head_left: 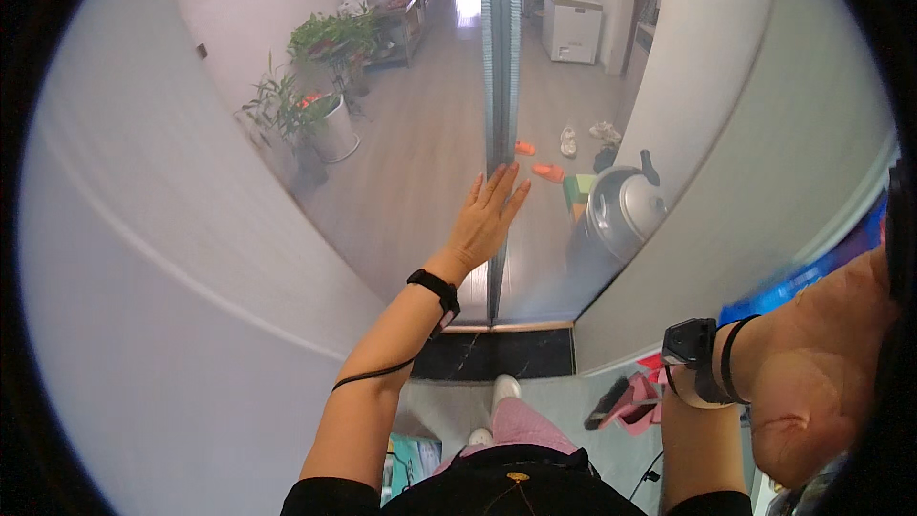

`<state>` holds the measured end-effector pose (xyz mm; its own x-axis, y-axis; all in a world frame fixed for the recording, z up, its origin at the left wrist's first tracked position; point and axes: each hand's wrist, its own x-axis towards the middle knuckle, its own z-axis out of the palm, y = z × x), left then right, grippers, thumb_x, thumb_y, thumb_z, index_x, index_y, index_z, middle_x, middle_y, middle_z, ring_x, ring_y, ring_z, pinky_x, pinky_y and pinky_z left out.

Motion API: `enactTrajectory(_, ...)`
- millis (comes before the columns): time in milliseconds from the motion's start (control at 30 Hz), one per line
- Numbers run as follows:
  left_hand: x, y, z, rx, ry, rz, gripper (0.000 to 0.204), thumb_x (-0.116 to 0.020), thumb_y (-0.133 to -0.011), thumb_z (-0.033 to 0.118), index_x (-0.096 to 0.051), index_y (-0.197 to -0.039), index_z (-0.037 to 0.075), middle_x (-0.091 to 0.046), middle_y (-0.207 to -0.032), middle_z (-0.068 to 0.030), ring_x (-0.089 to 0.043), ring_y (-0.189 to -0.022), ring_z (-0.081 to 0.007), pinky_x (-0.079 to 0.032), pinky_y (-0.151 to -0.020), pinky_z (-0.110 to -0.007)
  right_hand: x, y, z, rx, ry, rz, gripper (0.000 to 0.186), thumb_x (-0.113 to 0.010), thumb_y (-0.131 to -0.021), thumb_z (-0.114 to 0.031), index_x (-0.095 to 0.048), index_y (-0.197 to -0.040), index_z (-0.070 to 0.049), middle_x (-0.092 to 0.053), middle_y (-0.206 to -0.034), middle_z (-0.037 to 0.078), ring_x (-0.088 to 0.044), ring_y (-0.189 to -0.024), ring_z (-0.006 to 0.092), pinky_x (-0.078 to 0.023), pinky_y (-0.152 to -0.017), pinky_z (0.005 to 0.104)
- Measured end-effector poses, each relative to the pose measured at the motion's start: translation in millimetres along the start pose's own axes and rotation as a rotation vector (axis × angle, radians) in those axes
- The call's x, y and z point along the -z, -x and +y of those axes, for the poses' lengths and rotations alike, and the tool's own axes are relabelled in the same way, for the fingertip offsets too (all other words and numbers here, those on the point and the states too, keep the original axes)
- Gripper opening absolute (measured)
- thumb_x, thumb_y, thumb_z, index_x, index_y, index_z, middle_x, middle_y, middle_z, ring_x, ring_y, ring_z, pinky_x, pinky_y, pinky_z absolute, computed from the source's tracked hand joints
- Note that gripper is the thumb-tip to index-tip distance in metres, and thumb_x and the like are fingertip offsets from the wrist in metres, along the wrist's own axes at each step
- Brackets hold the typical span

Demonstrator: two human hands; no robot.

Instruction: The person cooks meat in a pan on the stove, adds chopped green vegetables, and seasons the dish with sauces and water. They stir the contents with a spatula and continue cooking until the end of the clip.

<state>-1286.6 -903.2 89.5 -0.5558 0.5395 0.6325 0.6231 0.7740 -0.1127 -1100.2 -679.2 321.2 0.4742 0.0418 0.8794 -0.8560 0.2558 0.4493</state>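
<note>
My left hand (484, 220) reaches forward with its fingers stretched out and slightly spread. Its fingertips lie against, or right in front of, the grey-blue ribbed seam strip (499, 57) that runs down the middle of a see-through door curtain (411, 134). Nothing is held in that hand. Close to the camera at the right edge, my right hand (821, 363) is raised and looks large, with the palm side showing. Its fingers run out of the picture beside a dark edge, so their pose is hidden. Black bands sit on both wrists.
A black threshold (497, 354) crosses the doorway before my feet. Beyond the curtain are potted plants (330, 124), a white chest freezer (571, 27), orange slippers (548, 173) and a grey lidded pot-like appliance (626, 210). A pink dustpan (635, 406) lies to my right.
</note>
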Motion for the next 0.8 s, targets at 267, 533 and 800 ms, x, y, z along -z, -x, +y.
enactTrajectory(267,-83,-52,-167,-0.309,-0.543,-0.103,0.066,-0.047,-0.081,0.008,-0.027,-0.138,0.032,-0.015,-0.149,0.0054,-0.004,-0.139,-0.0185,0.002,-0.114,-0.040,-93,87,169,0.002,-0.086,0.050,0.026,-0.041,-0.091,-0.014,-0.051,-0.113,-0.004,-0.058,-0.110,0.017,-0.059,-0.100,0.0292,-0.049,-0.083,0.0379)
enactTrajectory(533,-133,-124,-317,-0.106,-0.689,-0.146,0.073,-0.048,-0.079,0.006,-0.020,-0.141,0.035,-0.008,-0.150,0.0072,-0.007,-0.139,-0.0226,0.001,-0.114,-0.043,-209,170,331,-0.047,-0.177,0.020,0.026,-0.039,-0.092,-0.014,-0.051,-0.113,-0.004,-0.058,-0.113,0.017,-0.059,-0.101,0.0284,-0.050,-0.084,0.0373)
enactTrajectory(800,-196,-213,-453,-0.207,-0.721,0.050,0.070,-0.051,-0.079,0.011,-0.025,-0.136,0.043,-0.006,-0.150,0.0073,-0.004,-0.139,-0.0224,0.004,-0.113,-0.047,-281,323,469,-0.281,-0.052,-0.129,0.023,-0.038,-0.092,-0.011,-0.053,-0.109,-0.004,-0.059,-0.110,0.017,-0.059,-0.103,0.0249,-0.049,-0.086,0.0352)
